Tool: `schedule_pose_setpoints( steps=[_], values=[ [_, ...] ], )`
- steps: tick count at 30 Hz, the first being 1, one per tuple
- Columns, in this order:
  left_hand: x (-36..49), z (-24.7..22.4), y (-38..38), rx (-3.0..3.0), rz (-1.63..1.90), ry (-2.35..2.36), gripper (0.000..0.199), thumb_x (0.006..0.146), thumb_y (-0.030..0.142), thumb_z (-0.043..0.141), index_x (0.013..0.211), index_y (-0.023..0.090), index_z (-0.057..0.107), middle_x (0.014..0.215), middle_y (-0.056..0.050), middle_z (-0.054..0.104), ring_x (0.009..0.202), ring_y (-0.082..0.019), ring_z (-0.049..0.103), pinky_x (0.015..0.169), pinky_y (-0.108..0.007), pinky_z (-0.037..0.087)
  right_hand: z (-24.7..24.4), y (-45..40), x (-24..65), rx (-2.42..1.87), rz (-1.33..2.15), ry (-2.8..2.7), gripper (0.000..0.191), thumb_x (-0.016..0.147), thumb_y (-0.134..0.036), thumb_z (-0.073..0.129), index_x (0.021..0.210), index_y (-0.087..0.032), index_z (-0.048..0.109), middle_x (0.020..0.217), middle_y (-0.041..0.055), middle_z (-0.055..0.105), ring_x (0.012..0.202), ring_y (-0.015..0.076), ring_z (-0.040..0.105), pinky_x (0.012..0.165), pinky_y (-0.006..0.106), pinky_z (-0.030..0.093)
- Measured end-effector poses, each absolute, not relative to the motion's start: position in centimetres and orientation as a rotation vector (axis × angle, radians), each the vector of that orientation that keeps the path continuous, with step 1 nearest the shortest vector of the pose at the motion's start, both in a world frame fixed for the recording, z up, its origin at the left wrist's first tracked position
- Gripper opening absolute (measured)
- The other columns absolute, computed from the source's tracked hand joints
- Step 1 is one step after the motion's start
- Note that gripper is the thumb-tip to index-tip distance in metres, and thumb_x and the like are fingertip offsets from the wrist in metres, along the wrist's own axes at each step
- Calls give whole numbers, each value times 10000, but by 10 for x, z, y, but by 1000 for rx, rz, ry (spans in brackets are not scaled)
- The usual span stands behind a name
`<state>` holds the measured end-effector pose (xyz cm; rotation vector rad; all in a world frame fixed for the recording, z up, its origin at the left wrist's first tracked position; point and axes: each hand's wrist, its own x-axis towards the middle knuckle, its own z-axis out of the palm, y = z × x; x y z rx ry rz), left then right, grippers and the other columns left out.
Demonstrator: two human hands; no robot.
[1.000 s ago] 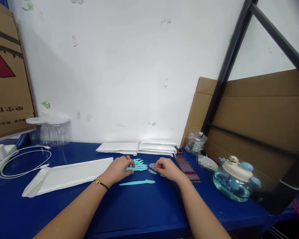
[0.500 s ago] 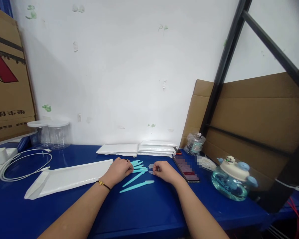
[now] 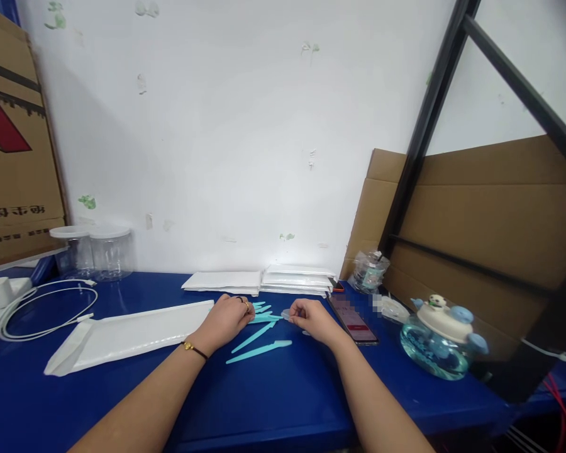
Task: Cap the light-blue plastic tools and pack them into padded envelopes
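Teal eyebrow razors (image 3: pixel 259 352) lie fanned out on the blue table, several of them bunched between my hands. My left hand (image 3: pixel 229 316) has its fingers curled over the bunch, closed on the handle end of a razor whose tip points right. My right hand (image 3: pixel 311 319) is closed in a pinch at that razor's tip, with a small clear plastic cap (image 3: pixel 286 313) beside the fingertips. Another clear piece shows partly under the right hand. The fingers hide exactly how the cap and razor meet.
A white padded mailer (image 3: pixel 132 336) lies left of my hands, with stacked mailers (image 3: pixel 299 280) by the wall. To the right are a phone (image 3: pixel 356 321) and a glass teapot (image 3: pixel 436 343). A white cable (image 3: pixel 49 311) and clear jars (image 3: pixel 110 255) stand left.
My right hand's fingertips have shifted slightly, and a clear piece now shows beneath that hand. The razor in my left hand now reaches the right fingertips. The loose razors in front stay put.
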<state>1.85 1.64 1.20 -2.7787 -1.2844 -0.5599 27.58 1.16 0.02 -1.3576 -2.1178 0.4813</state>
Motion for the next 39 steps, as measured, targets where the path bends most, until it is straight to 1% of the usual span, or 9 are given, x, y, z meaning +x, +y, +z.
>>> schedule_pose_setpoints(
  steps=[4,13,16,21,25,29,32,37,39],
  values=[
    [19,13,17,-2779,-567,-1304,281,892,310,383,751,202,601,776,-33,634,736,-173,552,708,-311,304,2,10,275,-1359,493,-2129,25,752,-206,603,748,-183,613,655,-20,588,562,97,484,503,187,338],
    [24,13,13,-2842,-583,-1282,263,884,300,396,762,200,606,803,-30,650,768,-175,558,714,-308,312,4,4,265,-1292,477,-2152,19,738,-186,610,745,-182,627,676,-17,585,585,100,468,532,188,346],
    [29,14,8,-2897,-582,-1267,280,887,300,394,745,194,611,808,-32,659,774,-174,564,743,-307,320,6,1,263,-1252,546,-2185,28,736,-181,612,747,-184,638,688,-18,593,593,101,478,542,191,355],
    [33,13,2,-2964,-578,-1230,291,882,308,401,750,190,632,814,-36,671,793,-179,573,800,-305,328,7,-1,267,-1211,685,-2213,44,730,-190,609,731,-181,652,642,-21,599,570,105,489,520,193,361],
    [36,9,1,-3001,-560,-1256,252,858,275,424,733,201,630,775,-19,668,742,-168,574,751,-285,335,9,-1,270,-1211,733,-2260,58,715,-224,631,704,-177,664,607,-20,593,552,108,500,508,194,360],
    [36,11,-1,-3045,-582,-1418,262,858,350,421,790,216,636,729,-16,645,685,-168,562,625,-256,339,19,-2,285,-1270,608,-2173,123,747,-249,588,779,-184,687,722,16,659,634,139,558,563,218,402],
    [34,11,1,-2975,-617,-1564,263,848,387,431,812,211,622,720,-23,620,662,-174,547,562,-252,328,25,-2,303,-1355,498,-2077,146,749,-235,564,774,-182,698,767,33,674,670,155,579,589,235,423],
    [30,0,10,-2957,-613,-1674,223,748,416,565,826,217,630,833,-32,632,736,-189,568,557,-241,356,13,3,316,-1470,746,-2169,105,641,-166,638,733,-175,688,718,16,675,649,154,590,577,226,437],
    [31,-2,11,-2975,-588,-1666,189,735,378,576,819,221,638,829,-28,641,737,-187,576,561,-239,364,7,5,314,-1508,763,-2197,117,615,-131,640,721,-171,673,707,10,669,627,143,579,561,216,427]
  ],
)
